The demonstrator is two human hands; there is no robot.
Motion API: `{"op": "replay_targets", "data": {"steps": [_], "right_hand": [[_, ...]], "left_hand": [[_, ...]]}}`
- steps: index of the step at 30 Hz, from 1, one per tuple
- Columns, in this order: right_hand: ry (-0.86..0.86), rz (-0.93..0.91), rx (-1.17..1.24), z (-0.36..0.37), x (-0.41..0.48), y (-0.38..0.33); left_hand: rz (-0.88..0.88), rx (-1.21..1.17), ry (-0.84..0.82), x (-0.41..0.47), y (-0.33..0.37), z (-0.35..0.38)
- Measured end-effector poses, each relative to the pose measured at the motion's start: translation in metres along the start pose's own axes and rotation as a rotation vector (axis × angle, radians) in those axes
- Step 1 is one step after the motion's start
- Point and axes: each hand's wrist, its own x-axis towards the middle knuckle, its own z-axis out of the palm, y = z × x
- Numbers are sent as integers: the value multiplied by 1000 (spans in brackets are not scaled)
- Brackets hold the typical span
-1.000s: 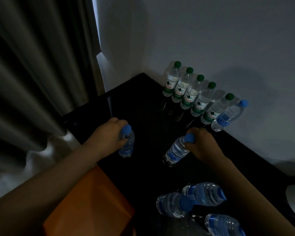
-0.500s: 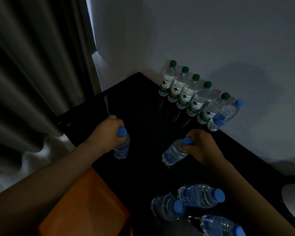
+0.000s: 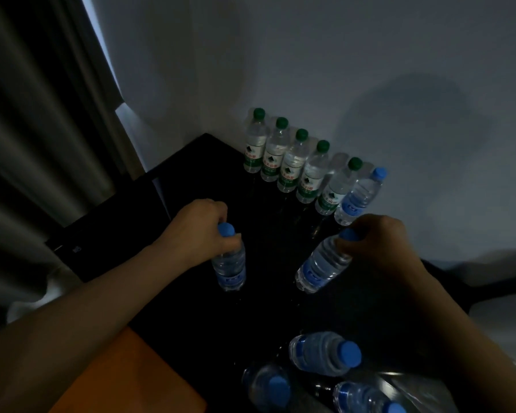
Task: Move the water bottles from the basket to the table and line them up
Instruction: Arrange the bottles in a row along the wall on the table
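Each hand, left hand (image 3: 201, 226) and right hand (image 3: 376, 238), grips a blue-capped bottle over the black table (image 3: 268, 317).

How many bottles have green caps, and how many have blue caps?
Green-capped bottles: 5
Blue-capped bottles: 6
Total: 11

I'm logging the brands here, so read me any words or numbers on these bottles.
Green-capped bottles: red characters on white-and-green labels, too blurred to read.
Blue-capped bottles: white mark on blue labels, too small to read.
No legible text anywhere.
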Motion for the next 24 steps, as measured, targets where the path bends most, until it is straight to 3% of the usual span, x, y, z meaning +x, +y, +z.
{"op": "replay_targets", "data": {"steps": [24], "right_hand": [[234, 138, -6, -61, 94, 124]], "left_hand": [[270, 35, -66, 155, 116, 74]]}}
